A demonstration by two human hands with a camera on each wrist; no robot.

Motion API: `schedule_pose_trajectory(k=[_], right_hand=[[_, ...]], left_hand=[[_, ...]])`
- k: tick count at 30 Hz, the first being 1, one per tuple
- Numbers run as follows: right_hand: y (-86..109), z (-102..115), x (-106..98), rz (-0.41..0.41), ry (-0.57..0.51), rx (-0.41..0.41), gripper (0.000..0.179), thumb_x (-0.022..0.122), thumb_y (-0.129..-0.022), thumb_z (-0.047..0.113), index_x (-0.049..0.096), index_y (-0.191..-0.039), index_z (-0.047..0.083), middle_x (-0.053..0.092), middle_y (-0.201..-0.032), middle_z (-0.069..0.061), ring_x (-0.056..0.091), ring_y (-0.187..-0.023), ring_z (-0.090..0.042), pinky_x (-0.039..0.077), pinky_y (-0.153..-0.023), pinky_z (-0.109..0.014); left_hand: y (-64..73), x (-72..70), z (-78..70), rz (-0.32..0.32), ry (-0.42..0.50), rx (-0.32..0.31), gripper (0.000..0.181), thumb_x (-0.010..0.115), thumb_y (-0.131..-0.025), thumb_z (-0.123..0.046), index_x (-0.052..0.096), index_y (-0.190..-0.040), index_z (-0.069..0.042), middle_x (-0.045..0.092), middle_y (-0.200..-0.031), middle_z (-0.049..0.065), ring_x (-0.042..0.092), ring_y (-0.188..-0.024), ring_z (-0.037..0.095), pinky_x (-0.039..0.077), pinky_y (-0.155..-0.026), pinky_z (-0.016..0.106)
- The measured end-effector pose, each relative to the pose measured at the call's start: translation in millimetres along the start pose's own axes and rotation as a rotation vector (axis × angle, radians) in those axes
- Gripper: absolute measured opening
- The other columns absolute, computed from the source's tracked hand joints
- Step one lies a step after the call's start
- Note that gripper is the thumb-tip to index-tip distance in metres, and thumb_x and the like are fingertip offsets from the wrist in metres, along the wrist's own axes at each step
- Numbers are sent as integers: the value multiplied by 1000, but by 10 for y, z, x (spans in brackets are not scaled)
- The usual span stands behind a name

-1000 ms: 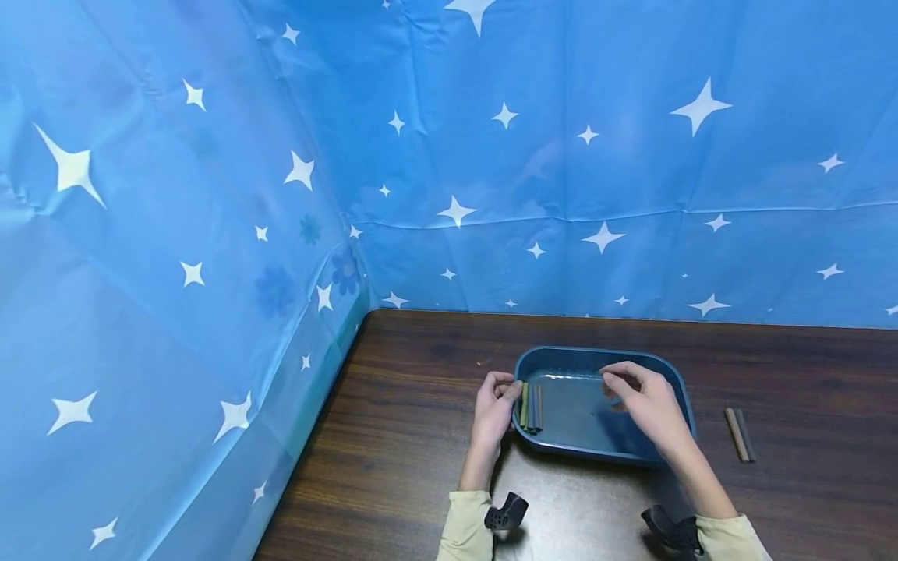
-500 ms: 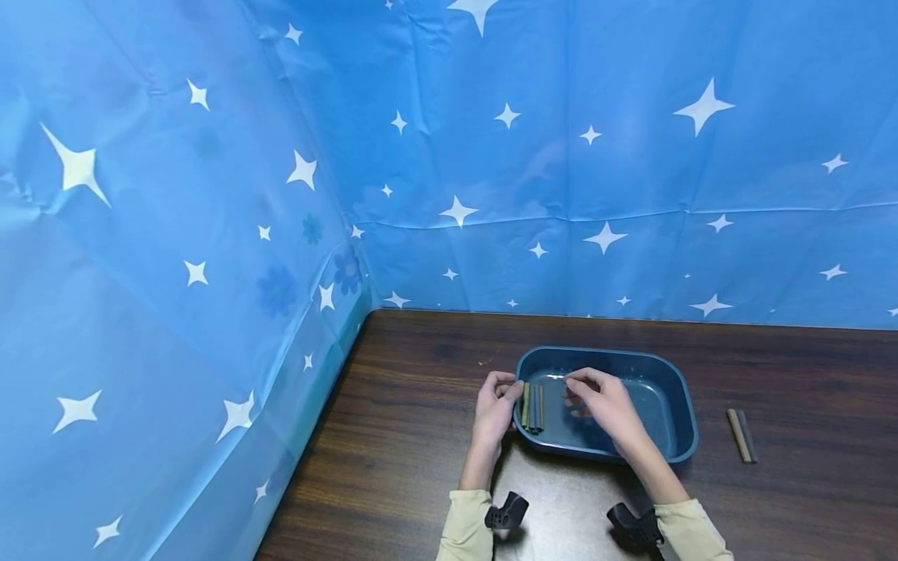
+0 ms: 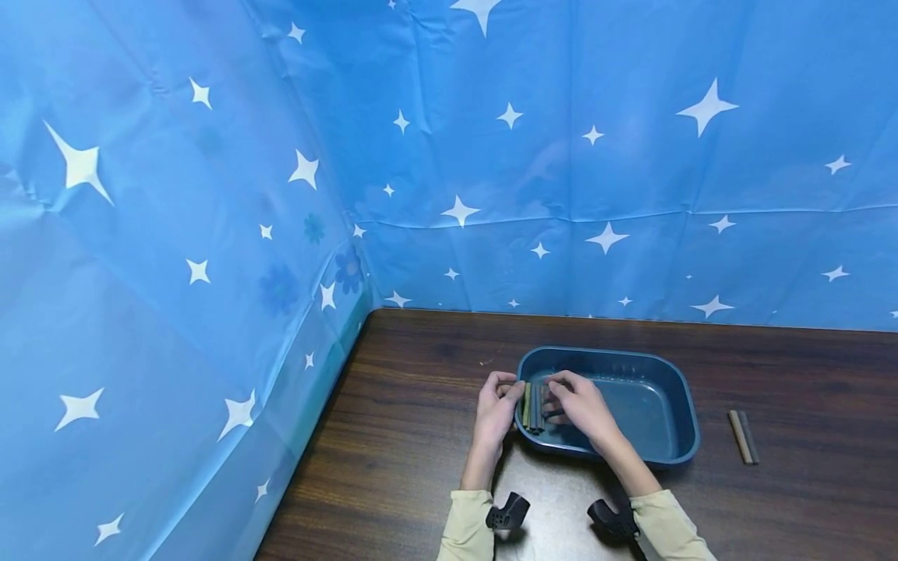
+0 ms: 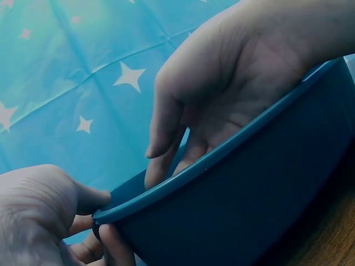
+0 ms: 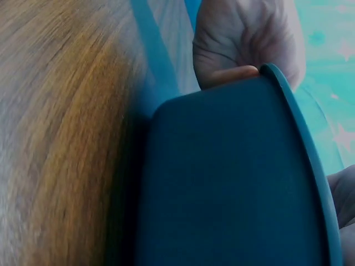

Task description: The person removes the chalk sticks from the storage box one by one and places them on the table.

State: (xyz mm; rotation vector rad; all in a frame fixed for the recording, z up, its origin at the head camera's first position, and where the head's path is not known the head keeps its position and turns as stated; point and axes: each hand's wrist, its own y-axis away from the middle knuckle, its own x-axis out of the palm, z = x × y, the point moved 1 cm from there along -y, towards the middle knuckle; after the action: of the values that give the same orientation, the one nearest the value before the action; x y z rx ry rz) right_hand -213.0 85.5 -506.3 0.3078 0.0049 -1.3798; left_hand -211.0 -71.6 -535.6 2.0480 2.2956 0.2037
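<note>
A blue rectangular tub (image 3: 652, 463) stands on the table. Several thin sticks (image 3: 533, 409), green, grey and brownish, lie side by side at its left end. My left hand (image 3: 495, 413) pinches the tub's left rim, thumb over the lip and fingers outside, as the left wrist view also shows. Inside the tub, my right hand (image 3: 582, 409) reaches down with fingertips right beside the sticks. In the left wrist view, the right hand's (image 4: 222, 94) thumb and fingers stand apart, with nothing visible between them; its fingertips are hidden behind the tub wall.
Two more sticks (image 3: 744, 436), one tan and one dark grey, lie together on the brown wooden table (image 3: 421, 374) right of the tub. A blue star-printed cloth (image 3: 547, 171) hangs behind and along the left side of the table.
My right hand has moved left across the tub, from its right half to the sticks. The left hand stays on the rim, and the two sticks outside have not moved.
</note>
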Motion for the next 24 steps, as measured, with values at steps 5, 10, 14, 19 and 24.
schedule_pose_trajectory(k=[5, 10, 14, 19, 24], right_hand=[[-36, 0, 70, 8, 14, 14, 34, 42, -109, 7, 56, -132, -13, 65, -110, -25, 70, -92, -30, 62, -74, -42], [-59, -21, 87, -12, 106, 1, 33, 44, -106, 6, 58, -131, -12, 65, -111, -25, 68, -94, -31, 61, -74, -43], [-86, -34, 90, -54, 283, -50, 32, 52, -103, 10, 61, -127, -10, 67, -118, -27, 66, -104, -37, 57, -84, -50], [-131, -28, 119, -35, 372, -43, 35, 58, -102, 14, 60, -128, -10, 66, -121, -28, 64, -111, -42, 53, -89, -53], [-186, -36, 153, -25, 389, -23, 39, 65, -99, 11, 57, -130, -12, 69, -112, -26, 66, -105, -40, 55, -86, -51]], left_hand=[[2, 11, 0, -8, 1, 9, 23, 65, -100, -11, 60, -117, 2, 64, -86, 8, 47, -55, 11, 37, -44, 22], [-1, 11, 2, -10, 2, 3, 23, 65, -100, -12, 60, -118, 2, 65, -89, 11, 47, -55, 10, 37, -44, 22], [-2, 12, -3, -13, 2, 4, 23, 66, -99, -11, 61, -117, 2, 65, -87, 9, 46, -53, 9, 36, -43, 22], [-2, 8, 0, -14, -6, -3, 22, 66, -99, -12, 61, -116, 1, 63, -83, 5, 45, -52, 9, 35, -43, 21], [-6, 1, 16, -17, -12, -12, 23, 66, -99, -12, 61, -117, 0, 63, -84, 5, 46, -52, 8, 35, -42, 20]])
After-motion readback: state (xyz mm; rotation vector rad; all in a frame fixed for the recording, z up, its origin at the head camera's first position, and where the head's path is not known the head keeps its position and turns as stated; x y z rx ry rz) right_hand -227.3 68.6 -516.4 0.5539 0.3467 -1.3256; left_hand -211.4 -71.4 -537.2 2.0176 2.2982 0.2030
